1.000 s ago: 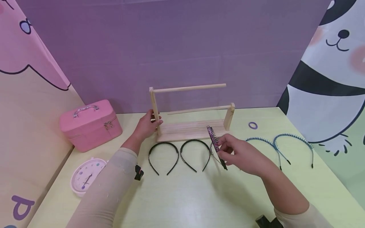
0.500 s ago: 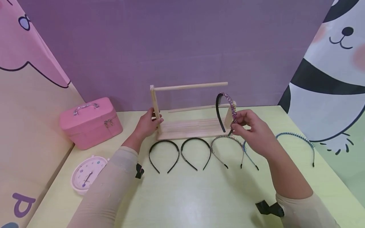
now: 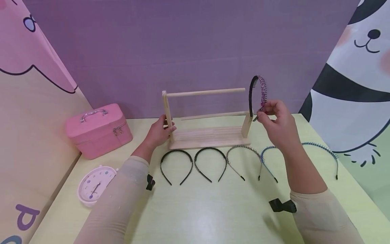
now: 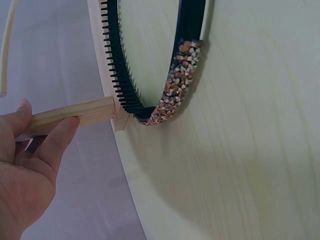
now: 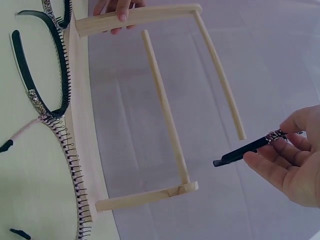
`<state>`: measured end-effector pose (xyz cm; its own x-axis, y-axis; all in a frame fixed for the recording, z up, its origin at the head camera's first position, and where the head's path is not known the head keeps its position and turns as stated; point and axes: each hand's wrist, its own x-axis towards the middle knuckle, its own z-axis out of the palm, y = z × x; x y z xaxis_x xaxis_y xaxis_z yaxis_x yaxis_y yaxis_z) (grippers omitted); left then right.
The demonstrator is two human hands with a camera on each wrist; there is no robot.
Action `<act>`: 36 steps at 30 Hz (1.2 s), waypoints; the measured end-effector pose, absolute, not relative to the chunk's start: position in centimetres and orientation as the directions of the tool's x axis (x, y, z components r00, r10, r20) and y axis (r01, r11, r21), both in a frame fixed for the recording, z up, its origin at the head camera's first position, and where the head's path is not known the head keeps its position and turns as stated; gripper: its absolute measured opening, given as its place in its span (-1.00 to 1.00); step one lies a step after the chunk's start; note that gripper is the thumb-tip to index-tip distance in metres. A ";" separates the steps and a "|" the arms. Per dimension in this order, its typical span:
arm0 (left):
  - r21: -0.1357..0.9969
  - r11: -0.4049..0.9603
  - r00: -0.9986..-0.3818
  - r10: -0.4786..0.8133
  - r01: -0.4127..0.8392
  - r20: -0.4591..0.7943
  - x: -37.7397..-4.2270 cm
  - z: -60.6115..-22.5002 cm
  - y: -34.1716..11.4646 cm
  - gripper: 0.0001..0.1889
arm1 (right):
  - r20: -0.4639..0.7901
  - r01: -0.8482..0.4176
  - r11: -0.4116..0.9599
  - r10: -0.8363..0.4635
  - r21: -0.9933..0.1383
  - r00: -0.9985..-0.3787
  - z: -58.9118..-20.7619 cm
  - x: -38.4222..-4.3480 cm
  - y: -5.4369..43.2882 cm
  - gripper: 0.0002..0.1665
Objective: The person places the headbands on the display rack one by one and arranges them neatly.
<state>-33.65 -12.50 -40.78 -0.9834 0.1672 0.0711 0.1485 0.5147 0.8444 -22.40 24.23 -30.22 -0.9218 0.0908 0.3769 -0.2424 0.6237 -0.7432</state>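
A wooden rack (image 3: 208, 136) stands at the back of the table. My left hand (image 3: 159, 133) grips its left post (image 3: 167, 110), fingers behind and thumb in front; the left wrist view shows this post (image 4: 75, 112) too. From that post a top rod (image 3: 207, 92) runs right to a free end, while a lower rod (image 3: 216, 115) comes from the short right post. My right hand (image 3: 278, 125) pinches a black toothed headband (image 3: 263, 91) with purple glitter by one side, arch up. In the right wrist view the headband (image 5: 245, 150) is apart from the top rod's free end (image 5: 242, 136).
Before the rack lie two black headbands (image 3: 176, 151) (image 3: 211, 148), a beaded one (image 3: 243, 147) and two blue ones (image 3: 268, 149) (image 3: 320, 146). At left are a pink case (image 3: 97, 132) and a pink clock (image 3: 95, 186).
My right hand has raised the glittery headband up and rightward from over the lying headbands, turning it upright beside the top rod's free end. The left hand has kept its grip on the post.
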 end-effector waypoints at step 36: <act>0.865 0.484 -0.984 0.169 0.132 0.056 -33.2 -40.5 -12.5 -0.56 | 0.452 -0.467 0.381 -0.133 -0.798 -0.882 -34.4 -27.2 12.7 -0.71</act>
